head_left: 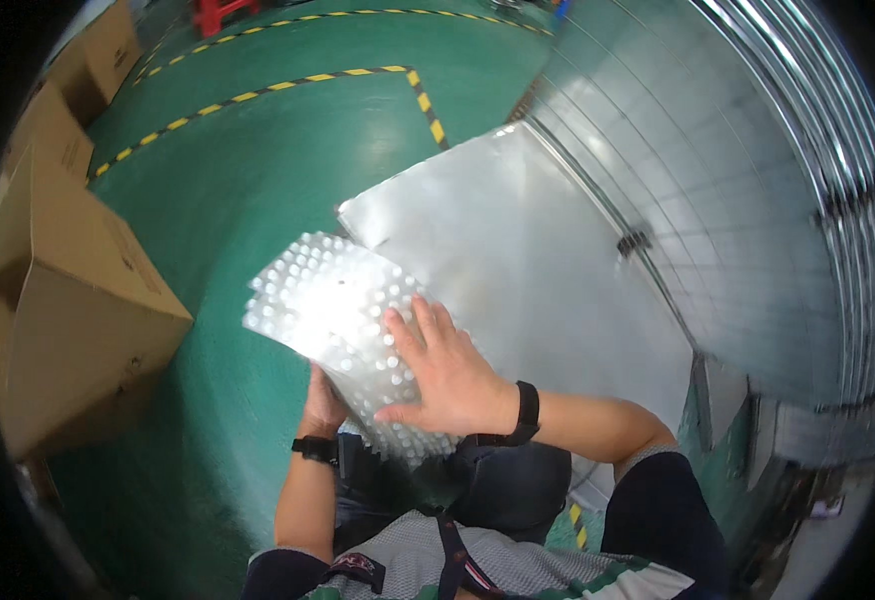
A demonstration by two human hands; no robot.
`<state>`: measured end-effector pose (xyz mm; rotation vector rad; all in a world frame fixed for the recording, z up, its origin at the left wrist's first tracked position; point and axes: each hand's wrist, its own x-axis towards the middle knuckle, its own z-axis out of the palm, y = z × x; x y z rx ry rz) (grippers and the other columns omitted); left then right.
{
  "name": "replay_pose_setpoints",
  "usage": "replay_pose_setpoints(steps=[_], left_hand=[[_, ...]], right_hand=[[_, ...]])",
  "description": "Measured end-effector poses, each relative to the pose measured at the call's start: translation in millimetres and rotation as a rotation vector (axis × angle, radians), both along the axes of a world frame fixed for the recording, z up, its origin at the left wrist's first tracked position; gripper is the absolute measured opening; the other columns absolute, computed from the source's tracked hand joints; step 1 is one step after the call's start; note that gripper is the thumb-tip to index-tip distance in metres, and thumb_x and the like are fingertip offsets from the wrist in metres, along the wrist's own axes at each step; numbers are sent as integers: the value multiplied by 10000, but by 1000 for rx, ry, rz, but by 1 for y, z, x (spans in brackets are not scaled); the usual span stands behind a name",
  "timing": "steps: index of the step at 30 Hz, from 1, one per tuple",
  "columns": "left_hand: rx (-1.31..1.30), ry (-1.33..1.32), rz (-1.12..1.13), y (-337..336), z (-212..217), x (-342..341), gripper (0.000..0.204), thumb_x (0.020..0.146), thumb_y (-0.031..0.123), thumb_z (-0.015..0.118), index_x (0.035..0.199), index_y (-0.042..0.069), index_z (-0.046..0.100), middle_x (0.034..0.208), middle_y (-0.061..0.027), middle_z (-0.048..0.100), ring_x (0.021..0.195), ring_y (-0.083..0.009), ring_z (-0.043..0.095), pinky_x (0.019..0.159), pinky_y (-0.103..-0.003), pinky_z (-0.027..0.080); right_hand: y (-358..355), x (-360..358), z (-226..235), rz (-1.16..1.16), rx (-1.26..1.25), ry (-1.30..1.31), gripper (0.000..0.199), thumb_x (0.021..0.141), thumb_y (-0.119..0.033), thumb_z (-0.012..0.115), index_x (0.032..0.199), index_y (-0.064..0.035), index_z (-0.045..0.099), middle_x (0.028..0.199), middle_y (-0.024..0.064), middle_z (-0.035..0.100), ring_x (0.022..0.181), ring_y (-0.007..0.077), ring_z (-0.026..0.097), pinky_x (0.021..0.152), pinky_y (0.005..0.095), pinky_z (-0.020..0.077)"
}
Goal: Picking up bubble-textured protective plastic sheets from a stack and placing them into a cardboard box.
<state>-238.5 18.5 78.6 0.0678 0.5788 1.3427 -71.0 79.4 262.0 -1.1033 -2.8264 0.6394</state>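
Observation:
A shiny, pale sheet studded with round white bumps is held tilted over my lap; I cannot tell its material. My left hand grips it from below at its near left edge, its fingers mostly hidden behind the sheet. Across the right part of the sheet's upper face lies my right hand, fingers spread and thumb apart, touching the bumps without closing round anything. Beyond the sheet's right side is a broad silver metal panel, partly covered by the sheet and my right hand.
Open cardboard boxes stand at the left. Tall metal panels are stacked on edge at the right. Yellow-and-black tape marks the green floor, and a red stool-like object is at the far left.

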Motion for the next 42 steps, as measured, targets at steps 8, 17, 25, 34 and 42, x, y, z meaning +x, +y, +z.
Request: replay_pose_setpoints(steps=[8,17,25,34,42], left_hand=[[-40,686,-161,52,104,-8,688,886,487,467,1284,-63,351,1266,-148,459,1132,-238,466,959,-344,365],[366,1164,-851,155,150,58,615,873,425,537,1248,-49,424,1208,-145,511,1108,-228,484,902,-329,397],[74,1136,-1104,203,73,68,607,884,431,500,1351,81,332,1243,-82,509,1090,-210,527,879,-369,438],[421,1013,-740,154,35,45,620,889,197,543,1382,-15,234,1313,-115,439,1191,-193,413,992,-300,326],[259,900,-523,119,3,42,537,933,372,393,1287,-32,399,1252,-116,497,1130,-205,490,944,-342,403]], right_hand=[[15,61,-29,-306,45,643,1099,655,-406,767,1385,57,89,1386,284,229,1308,392,216,1077,410,204],[52,144,-77,-726,-704,1240,943,755,-297,717,1402,12,105,1370,165,318,1245,236,353,1010,376,333],[82,167,-155,-919,-781,854,1093,763,-609,565,1352,139,29,1403,314,172,1303,382,243,1049,379,272],[72,163,-170,-1002,-682,849,1017,832,-636,395,1352,138,-10,1434,294,71,1343,327,153,1085,356,167],[60,191,-155,-735,-972,898,798,907,-455,445,1426,-47,-3,1487,138,86,1333,257,202,1039,348,267]])
